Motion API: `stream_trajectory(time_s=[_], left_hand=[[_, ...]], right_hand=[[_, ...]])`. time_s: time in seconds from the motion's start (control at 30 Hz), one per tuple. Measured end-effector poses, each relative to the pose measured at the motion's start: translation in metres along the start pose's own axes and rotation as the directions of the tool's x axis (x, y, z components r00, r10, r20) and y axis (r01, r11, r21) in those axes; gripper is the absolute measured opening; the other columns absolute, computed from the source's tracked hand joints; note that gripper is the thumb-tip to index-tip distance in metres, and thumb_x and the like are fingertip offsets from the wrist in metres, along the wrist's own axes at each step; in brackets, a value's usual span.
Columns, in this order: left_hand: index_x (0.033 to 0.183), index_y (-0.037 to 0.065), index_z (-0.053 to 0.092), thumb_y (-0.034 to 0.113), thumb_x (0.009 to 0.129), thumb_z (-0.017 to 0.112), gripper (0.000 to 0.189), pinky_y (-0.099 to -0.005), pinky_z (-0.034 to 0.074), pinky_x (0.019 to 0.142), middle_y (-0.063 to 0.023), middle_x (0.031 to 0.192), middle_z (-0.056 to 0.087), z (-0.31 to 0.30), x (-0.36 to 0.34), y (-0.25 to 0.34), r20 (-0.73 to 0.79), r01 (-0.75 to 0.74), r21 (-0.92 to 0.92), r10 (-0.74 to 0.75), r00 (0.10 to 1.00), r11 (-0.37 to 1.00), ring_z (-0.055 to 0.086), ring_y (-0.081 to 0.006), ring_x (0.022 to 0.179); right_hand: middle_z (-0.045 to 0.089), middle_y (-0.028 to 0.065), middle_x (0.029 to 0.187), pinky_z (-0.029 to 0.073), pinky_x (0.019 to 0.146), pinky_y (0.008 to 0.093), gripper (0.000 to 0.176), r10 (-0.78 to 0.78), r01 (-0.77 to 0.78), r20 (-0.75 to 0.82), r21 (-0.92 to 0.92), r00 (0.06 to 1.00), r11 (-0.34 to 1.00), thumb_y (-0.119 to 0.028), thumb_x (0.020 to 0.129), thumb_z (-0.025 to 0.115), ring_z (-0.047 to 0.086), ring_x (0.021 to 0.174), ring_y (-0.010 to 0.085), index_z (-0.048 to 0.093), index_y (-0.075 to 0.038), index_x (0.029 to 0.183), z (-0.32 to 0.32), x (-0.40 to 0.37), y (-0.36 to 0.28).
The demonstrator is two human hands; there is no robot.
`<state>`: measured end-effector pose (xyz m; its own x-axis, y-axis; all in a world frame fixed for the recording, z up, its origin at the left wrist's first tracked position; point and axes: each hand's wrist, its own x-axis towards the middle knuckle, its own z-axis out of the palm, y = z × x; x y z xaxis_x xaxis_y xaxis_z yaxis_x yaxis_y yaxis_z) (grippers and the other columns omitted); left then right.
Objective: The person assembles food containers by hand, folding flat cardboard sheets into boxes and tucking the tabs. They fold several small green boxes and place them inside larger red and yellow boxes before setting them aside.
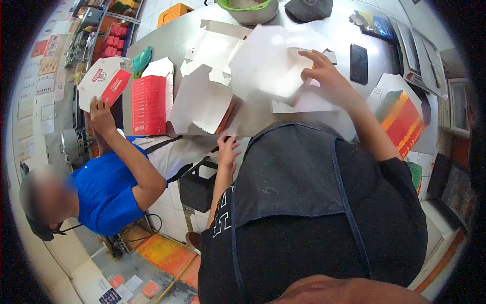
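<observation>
A partly folded white cardboard box (266, 63), smeared by motion, is above the table in front of me. My right hand (326, 76) is at its right side, fingers and thumb curled at a flap. My left hand (229, 151) hangs by the table's front edge, holding nothing, with its fingers apart. Closest to it is an open white box (205, 101) with a reddish outer side. Behind that stands another open white box (215, 48).
At left, a co-worker in a blue shirt (109, 187) holds a red-and-white box (104, 81). Stacked red cartons (148, 104) lie nearby; more cartons (400, 124) sit at right. A phone (358, 63), a cap (309, 9) and a green-rimmed bowl (250, 14) are on the table.
</observation>
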<state>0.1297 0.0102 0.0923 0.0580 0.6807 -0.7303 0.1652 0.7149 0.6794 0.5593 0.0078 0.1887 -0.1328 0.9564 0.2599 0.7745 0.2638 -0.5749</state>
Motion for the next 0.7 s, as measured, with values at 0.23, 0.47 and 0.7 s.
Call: stream_trajectory(time_s=[0.23,0.47,0.7], left_hand=[[0.149,0.005,0.042,0.051,0.107,0.047,0.062,-0.0455,0.049,0.104,-0.0146,0.143,0.057,0.091,-0.05,0.093,0.264,-0.2,-0.495,0.366,0.893,0.846,0.061,-0.0308,0.123],[0.148,0.001,0.04,0.016,0.101,0.059,0.053,-0.0413,0.047,0.108,-0.0123,0.139,0.057,0.09,-0.036,0.115,0.078,-0.346,-0.585,0.475,0.876,0.733,0.057,-0.0274,0.129],[0.148,0.001,0.042,0.037,0.1,0.061,0.062,-0.0451,0.048,0.107,-0.0158,0.138,0.058,0.085,-0.035,0.101,0.135,-0.36,-0.439,0.457,0.879,0.823,0.059,-0.0314,0.126]], right_hand=[[0.055,0.008,0.142,0.038,0.115,0.0571,0.021,-0.266,0.248,-0.169,-0.122,0.949,0.961,-0.016,0.074,0.082,0.041,0.143,0.0407,0.067,-0.017,0.09,0.032,0.002,-0.069],[0.052,0.0111,0.145,0.033,0.117,0.0568,0.023,-0.191,0.22,-0.269,0.083,0.944,0.972,-0.029,0.085,0.079,0.047,0.138,0.0369,0.072,-0.019,0.105,0.013,-0.005,-0.08],[0.059,0.0184,0.127,0.055,0.089,0.0373,0.063,0.491,-0.346,0.092,0.819,0.866,0.457,-0.052,0.107,0.049,0.063,0.112,0.0255,0.038,-0.008,0.151,0.024,0.013,-0.06]])
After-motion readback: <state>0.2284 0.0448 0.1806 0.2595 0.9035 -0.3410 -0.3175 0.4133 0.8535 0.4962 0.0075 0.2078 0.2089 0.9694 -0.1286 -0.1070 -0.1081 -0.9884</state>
